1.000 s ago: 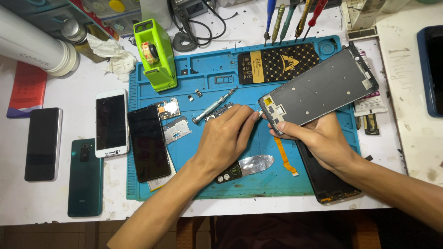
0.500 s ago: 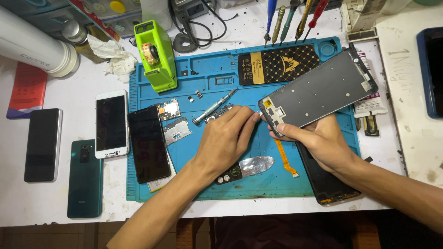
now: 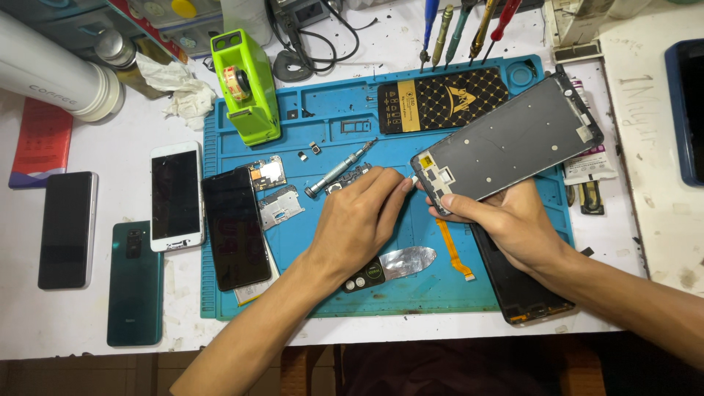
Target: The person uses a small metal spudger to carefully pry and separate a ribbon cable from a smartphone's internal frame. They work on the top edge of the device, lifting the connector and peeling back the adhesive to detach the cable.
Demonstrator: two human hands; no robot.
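The right hand [image 3: 513, 227] grips the lower edge of a phone frame [image 3: 510, 143], tilted above the blue repair mat [image 3: 323, 117]. The left hand [image 3: 359, 220], fingers pinched, touches its tip to the frame's bottom corner. A steady grip and light, precise fingertip pressure seem wise. A precision screwdriver [image 3: 339, 169] lies just beside.

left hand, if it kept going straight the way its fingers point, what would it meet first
The left hand points up and right, its fingertips right at the lower corner of the grey phone frame that the right hand holds tilted. It would likely meet that corner first, though the height gap is unclear.
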